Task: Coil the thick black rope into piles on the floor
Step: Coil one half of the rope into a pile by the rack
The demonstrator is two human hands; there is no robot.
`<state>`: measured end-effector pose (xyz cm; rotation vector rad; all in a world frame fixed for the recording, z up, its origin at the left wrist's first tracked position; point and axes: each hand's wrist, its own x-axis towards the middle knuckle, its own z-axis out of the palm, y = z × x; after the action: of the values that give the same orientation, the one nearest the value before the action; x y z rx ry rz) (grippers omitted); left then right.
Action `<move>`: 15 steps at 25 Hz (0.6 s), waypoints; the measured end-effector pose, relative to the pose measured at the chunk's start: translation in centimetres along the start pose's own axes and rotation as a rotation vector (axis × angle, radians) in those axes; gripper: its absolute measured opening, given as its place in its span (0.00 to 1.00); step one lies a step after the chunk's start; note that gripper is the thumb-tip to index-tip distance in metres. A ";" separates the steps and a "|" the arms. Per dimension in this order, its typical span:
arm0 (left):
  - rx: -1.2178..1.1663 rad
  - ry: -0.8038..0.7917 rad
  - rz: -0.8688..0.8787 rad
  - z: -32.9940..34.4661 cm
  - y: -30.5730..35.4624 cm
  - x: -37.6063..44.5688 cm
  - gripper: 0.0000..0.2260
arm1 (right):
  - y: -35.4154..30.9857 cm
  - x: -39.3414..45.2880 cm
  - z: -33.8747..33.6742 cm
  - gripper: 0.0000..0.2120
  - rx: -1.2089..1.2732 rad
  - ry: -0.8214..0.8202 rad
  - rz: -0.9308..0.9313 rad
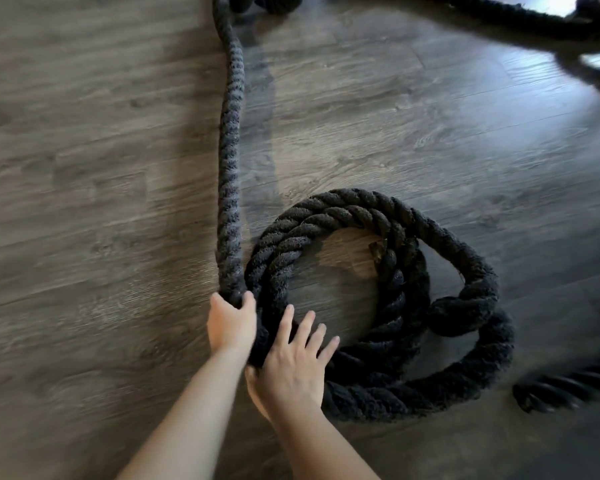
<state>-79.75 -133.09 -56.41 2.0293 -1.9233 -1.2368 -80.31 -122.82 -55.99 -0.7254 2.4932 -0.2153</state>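
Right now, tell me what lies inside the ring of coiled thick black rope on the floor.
Inside the coiled thick black rope shows bare grey wood-look floor. The right hand rests flat on the near turns, fingertips reaching over the opening; whatever lies under the hand and the turns is hidden.

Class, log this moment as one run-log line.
left hand: grips thick black twisted rope | right hand: flat on coiled pile | grey wood-plank floor

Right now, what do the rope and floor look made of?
Rope: thick twisted fibre, matte black and fuzzy, strands visibly spiralled; synthetic or natural, I cannot tell. Floor: grey-brown planks with wood grain and a slight sheen by the window glare; likely laminate or vinyl, possibly wood.
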 end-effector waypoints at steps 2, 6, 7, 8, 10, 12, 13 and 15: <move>-0.009 -0.018 -0.064 0.8 -0.8 -2.4 0.24 | 0.0 0.2 0.2 0.50 -0.007 0.044 -0.004; -0.279 -0.038 -0.180 -1.0 -2.6 -2.2 0.14 | 0.7 -0.8 1.3 0.51 -0.043 0.013 -0.170; -0.361 -0.033 -0.186 -1.5 -3.2 -1.8 0.13 | 1.3 -1.1 1.8 0.55 -0.050 0.017 -0.188; -0.383 -0.048 -0.168 -1.7 -3.5 -1.8 0.14 | 1.9 -1.4 1.4 0.59 -0.061 -0.016 -0.183; -0.169 -0.030 -0.036 -1.2 -4.8 -1.7 0.26 | 3.3 -1.9 0.7 0.66 -0.115 -0.085 -0.159; 0.147 0.080 0.234 -0.3 -6.1 -1.2 0.38 | 4.6 -1.8 0.0 0.67 -0.145 -0.110 -0.133; 0.292 0.126 0.410 0.0 -6.3 -0.8 0.39 | 5.0 -1.7 -0.2 0.65 -0.164 -0.124 -0.149; 0.617 0.059 0.932 -0.8 -5.0 0.7 0.43 | 5.3 -1.2 -0.8 0.62 -0.184 -0.153 -0.218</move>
<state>-75.39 -133.00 -58.99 0.9436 -2.8928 -0.3731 -82.24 -117.68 -56.29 -1.0508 2.3074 -0.0071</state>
